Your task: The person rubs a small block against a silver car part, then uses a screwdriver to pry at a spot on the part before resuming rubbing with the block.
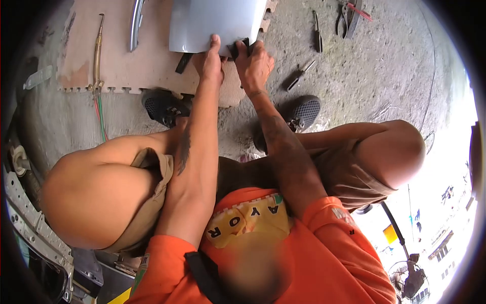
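Note:
A silver-grey curved panel (217,23) lies at the top centre over a foam mat. My left hand (210,63) grips its near edge, thumb on top and the other fingers hidden beneath. At the panel's near right corner, my right hand (254,63) is closed on a black piece (234,49) that touches the edge. Another black strip (183,63) sticks out under the panel, left of my left hand.
On the concrete at right lie a screwdriver (300,76), a thin dark tool (318,33) and pliers (344,19). A brass torch (97,55) with hoses and a chrome handle (135,25) rest on the pinkish mat (76,30). My shoes flank the mat's near edge.

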The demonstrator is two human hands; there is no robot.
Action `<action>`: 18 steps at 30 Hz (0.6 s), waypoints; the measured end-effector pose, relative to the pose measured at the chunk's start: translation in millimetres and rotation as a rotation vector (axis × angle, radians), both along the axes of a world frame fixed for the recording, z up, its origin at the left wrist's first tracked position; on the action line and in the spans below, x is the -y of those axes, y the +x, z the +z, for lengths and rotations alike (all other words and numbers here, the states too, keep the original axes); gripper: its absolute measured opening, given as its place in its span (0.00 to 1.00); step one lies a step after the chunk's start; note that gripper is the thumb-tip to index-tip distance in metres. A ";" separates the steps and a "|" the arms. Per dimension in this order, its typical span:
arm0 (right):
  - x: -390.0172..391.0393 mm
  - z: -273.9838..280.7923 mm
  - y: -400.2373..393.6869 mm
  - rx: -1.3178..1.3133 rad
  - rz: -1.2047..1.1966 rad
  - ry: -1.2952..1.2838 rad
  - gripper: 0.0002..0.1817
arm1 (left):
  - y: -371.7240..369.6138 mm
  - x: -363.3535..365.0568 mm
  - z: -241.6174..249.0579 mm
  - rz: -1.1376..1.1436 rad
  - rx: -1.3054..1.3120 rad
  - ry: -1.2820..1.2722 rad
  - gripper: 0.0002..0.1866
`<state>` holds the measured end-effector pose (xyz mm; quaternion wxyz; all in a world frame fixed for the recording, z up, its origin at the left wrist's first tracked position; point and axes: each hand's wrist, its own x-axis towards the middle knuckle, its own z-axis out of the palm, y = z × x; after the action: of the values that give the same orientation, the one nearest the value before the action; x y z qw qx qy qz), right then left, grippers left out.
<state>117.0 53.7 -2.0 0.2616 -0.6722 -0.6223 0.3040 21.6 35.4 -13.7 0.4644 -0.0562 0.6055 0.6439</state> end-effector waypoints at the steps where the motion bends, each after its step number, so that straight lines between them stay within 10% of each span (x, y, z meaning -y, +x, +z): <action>1: -5.9 -0.6 -0.4 0.025 0.009 -0.012 0.19 | -1.5 -0.3 -1.9 -0.023 0.018 -0.020 0.28; 18: -1.2 -3.9 -2.2 0.004 -0.029 0.089 0.18 | 0.0 1.8 -11.4 0.018 -0.002 0.026 0.25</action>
<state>114.8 54.9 -5.9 0.2942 -0.6694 -0.6260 0.2710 21.7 33.6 -25.1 0.4586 -0.0551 0.5970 0.6559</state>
